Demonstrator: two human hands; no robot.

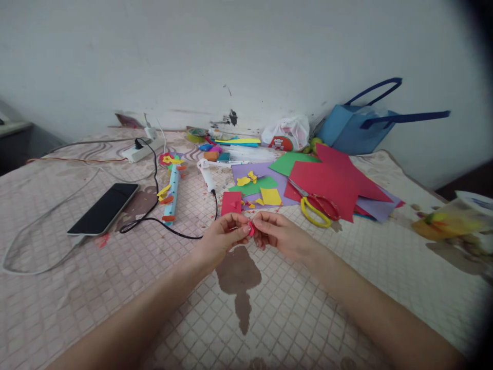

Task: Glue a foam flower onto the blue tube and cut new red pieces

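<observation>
A small red foam piece (pixel 251 228) is pinched between the fingertips of my left hand (pixel 227 231) and my right hand (pixel 275 229), low over the middle of the table. Its exact shape is mostly hidden by the fingers. Just beyond my hands lie a red square (pixel 231 201), a yellow square (pixel 271 196) and small yellow scraps. A white glue gun (pixel 206 176) rests behind my left hand, its black cord running left. Scissors with red and yellow handles (pixel 315 208) lie to the right of my right hand.
Left are a decorated light-blue stick (pixel 172 192), a phone (pixel 103 209) on a cable and a power strip (pixel 142 150). Red sheets (pixel 327 182) and green sheets (pixel 292 163) pile up at right. A blue bag (pixel 348 128) stands behind; a plastic container (pixel 450 221) sits far right.
</observation>
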